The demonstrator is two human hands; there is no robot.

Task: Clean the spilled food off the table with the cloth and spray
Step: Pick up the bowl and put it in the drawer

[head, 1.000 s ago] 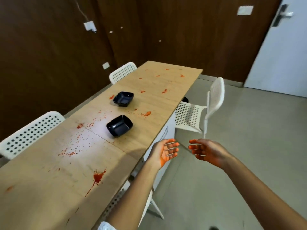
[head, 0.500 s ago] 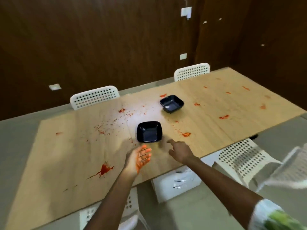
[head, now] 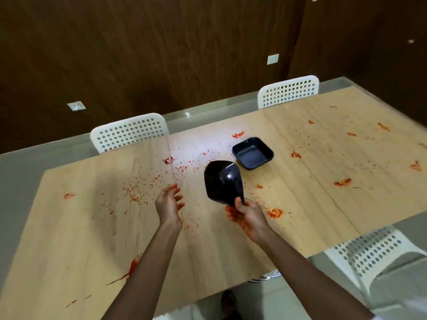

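Head view: my right hand (head: 248, 214) is now gripping the nearer black bowl (head: 223, 184), lifted and tipped off the table (head: 69, 239); my left hand (head: 169, 204) is hovering empty, fingers loose. I'm clearing dishes first: red spills (head: 275, 213) are remaining, cloth and spray unseen.

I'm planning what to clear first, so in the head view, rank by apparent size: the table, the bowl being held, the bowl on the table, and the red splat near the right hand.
1. Table
2. Held bowl; it looks bigger than the resting bowl, but it is nearer the camera, so unsure
3. Red splat
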